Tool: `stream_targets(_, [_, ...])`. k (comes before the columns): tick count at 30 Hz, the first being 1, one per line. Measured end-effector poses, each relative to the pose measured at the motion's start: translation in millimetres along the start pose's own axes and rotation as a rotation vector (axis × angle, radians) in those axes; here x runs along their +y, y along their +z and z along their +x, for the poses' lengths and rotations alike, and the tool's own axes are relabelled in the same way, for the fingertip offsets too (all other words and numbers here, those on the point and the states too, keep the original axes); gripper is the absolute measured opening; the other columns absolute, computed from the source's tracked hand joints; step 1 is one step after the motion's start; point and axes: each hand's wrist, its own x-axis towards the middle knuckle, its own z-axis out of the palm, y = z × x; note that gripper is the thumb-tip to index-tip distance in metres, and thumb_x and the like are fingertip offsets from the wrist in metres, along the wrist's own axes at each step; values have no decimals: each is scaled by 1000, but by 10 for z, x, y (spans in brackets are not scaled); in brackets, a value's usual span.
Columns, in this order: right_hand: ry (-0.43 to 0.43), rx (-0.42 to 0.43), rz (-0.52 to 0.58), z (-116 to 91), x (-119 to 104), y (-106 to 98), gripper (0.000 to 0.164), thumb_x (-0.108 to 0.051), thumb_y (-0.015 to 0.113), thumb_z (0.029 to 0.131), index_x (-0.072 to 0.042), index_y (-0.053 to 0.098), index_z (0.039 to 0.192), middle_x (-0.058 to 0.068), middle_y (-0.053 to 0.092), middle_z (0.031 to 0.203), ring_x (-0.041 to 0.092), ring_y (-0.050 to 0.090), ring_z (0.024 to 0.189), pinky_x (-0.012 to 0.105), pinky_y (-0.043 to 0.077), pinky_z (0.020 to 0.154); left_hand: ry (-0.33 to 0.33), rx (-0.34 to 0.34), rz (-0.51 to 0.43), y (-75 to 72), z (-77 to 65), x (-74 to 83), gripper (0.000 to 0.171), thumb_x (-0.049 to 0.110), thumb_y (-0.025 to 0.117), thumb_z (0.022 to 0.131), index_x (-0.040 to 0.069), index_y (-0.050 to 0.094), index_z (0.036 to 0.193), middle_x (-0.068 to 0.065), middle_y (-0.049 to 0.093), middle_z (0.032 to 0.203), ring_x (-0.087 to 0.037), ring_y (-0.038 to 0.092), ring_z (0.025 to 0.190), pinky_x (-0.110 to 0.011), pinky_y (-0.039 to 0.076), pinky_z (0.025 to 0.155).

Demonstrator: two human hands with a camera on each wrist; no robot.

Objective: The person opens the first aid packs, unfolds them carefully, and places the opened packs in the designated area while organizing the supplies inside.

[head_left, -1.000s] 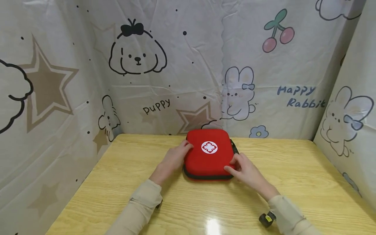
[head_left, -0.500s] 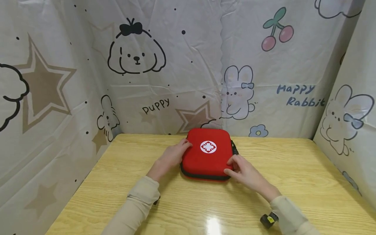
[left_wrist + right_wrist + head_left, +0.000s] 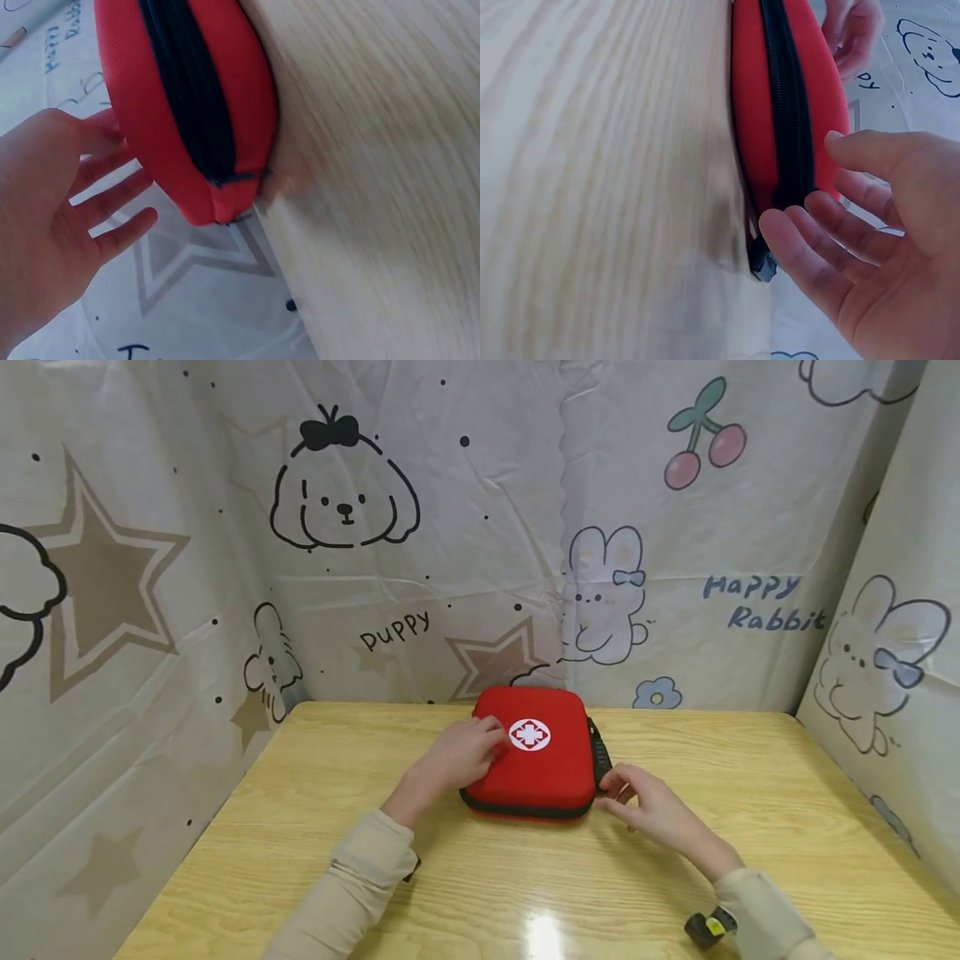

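A red zippered first-aid case (image 3: 540,777) with a white cross emblem (image 3: 529,735) lies flat near the back of the table. My left hand (image 3: 465,753) rests its fingertips on the top of the case at the left side. Relaxed and slightly bent, my right hand (image 3: 648,802) is beside the near right corner, close to the black strap (image 3: 600,756). In the left wrist view the black zipper band (image 3: 191,90) runs along the side of the case. The right wrist view has the fingers (image 3: 802,244) close to the zipper's end, holding nothing.
A yellow wood-grain table (image 3: 330,777) bears the case. Printed cloth (image 3: 420,527) hangs behind it and along both sides. A small black wrist device (image 3: 708,928) sits below the right sleeve.
My right hand has drawn back from the case's corner to the right. My left hand has slid further over the top. The case has shifted slightly left in view.
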Motion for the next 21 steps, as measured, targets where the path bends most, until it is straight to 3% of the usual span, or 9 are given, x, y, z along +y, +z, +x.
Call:
stream_targets(5, [16, -6, -26, -33, 68, 3, 22, -19, 71, 92, -5, 65, 108, 4, 64, 98, 13, 59, 83, 26, 53, 56, 58, -1, -7, 2, 83, 143, 19, 28, 62, 98, 23, 69, 115, 3, 63, 116, -17, 61, 105, -35, 50, 91])
stream_targets(12, [7, -8, -77, -22, 119, 23, 26, -23, 72, 91, -5, 67, 110, 1, 64, 94, 11, 59, 82, 22, 51, 65, 104, -44, -32, -11, 234, 402, 29, 42, 62, 96, 26, 66, 121, 5, 61, 124, -12, 57, 115, -33, 49, 96])
stream_targets(21, [54, -46, -15, 34, 130, 56, 28, -23, 72, 91, -4, 65, 111, 4, 66, 96, 14, 61, 80, 24, 52, 59, 201, -69, -28, 66, 436, 725, 39, 51, 63, 93, 28, 65, 125, 6, 60, 120, -10, 59, 105, -25, 50, 94])
